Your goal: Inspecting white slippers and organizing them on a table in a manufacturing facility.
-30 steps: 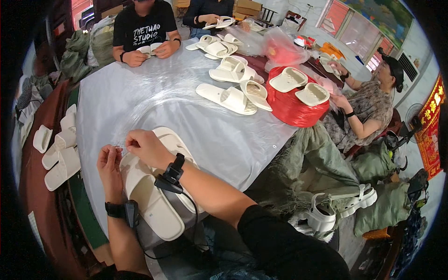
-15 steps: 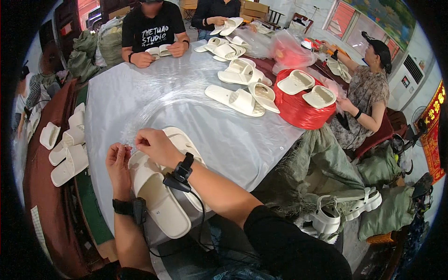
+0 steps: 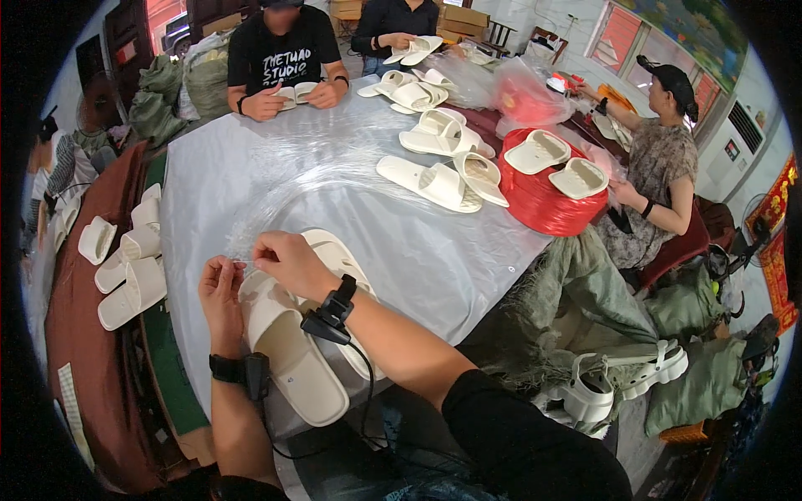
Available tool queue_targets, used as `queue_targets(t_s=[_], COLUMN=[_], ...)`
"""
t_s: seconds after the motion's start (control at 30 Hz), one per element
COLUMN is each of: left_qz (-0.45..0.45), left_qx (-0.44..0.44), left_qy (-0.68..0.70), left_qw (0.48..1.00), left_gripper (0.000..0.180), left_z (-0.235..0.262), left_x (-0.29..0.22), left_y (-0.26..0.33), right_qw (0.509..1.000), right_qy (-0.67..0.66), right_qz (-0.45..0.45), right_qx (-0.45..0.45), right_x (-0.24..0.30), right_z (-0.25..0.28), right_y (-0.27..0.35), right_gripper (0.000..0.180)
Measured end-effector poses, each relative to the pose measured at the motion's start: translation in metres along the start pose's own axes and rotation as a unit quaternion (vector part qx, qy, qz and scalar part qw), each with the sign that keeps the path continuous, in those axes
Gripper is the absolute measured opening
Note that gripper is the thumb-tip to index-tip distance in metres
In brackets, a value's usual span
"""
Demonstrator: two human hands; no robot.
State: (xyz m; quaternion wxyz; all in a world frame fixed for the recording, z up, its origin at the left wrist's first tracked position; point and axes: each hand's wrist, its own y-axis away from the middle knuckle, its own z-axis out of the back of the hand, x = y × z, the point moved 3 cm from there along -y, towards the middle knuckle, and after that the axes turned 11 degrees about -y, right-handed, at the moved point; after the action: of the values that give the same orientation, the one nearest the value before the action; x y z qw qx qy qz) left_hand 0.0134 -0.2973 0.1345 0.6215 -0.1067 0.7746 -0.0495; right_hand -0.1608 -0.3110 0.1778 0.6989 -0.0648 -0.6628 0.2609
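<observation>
A pair of off-white slide slippers lies on the table in front of me. The nearer slipper (image 3: 307, 380) points away from me, and the other slipper (image 3: 330, 244) sits partly beneath my right wrist. At the toe end of the nearer one, my left hand (image 3: 220, 288) is raised with thumb and fingers pinched together. Close beside it, my right hand (image 3: 288, 260) reaches over the slippers, its fingertips also pinched. Whatever lies between the fingertips is too small to make out. Thin clear plastic strands (image 3: 292, 179) are spread across the table just beyond both hands.
More slippers (image 3: 434, 184) and a red roll (image 3: 551, 213) with a pair on top stand at the right. On the left, several slippers (image 3: 134, 292) rest on a brown surface (image 3: 75, 334). Co-workers sit across and to the right. Green sacks (image 3: 576, 284) lie by the table's right edge.
The whole view has shifted a little, so the scene sits slightly farther right. Both hands keep their pinch near the slipper's toe.
</observation>
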Motion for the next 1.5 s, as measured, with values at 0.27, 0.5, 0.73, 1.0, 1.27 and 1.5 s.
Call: queue_targets(t_s=[0.27, 0.5, 0.73, 1.0, 1.27, 1.5], left_qz=[0.0, -0.007, -0.017, -0.019, -0.021, -0.024], left_qx=[-0.005, -0.007, -0.005, 0.015, 0.025, 0.04], left_qy=[-0.014, -0.013, -0.023, -0.097, -0.099, -0.147], left_qw=[1.0, 1.0, 1.0, 0.995, 0.995, 0.988], left_gripper=[0.007, 0.009, 0.009, 0.008, 0.007, 0.007], left_z=[-0.004, -0.002, -0.003, -0.011, -0.012, -0.013], left_x=[-0.004, -0.001, -0.005, -0.011, -0.011, -0.014], left_y=[0.001, 0.0, 0.001, 0.002, 0.004, 0.006], right_qw=[1.0, 1.0, 1.0, 1.0, 0.999, 1.0], right_qy=[0.0, 0.001, 0.002, 0.002, 0.008, 0.011], right_qz=[0.009, 0.008, -0.002, 0.006, 0.024, 0.021], right_qx=[-0.006, 0.001, 0.003, -0.008, -0.023, -0.013], right_x=[0.0, -0.001, -0.001, 0.001, 0.005, 0.004], right_z=[0.001, -0.001, 0.0, 0.002, 0.003, 0.002], right_y=[0.001, -0.001, 0.0, -0.001, 0.0, -0.001], right_gripper=[0.009, 0.009, 0.009, 0.008, 0.006, 0.008])
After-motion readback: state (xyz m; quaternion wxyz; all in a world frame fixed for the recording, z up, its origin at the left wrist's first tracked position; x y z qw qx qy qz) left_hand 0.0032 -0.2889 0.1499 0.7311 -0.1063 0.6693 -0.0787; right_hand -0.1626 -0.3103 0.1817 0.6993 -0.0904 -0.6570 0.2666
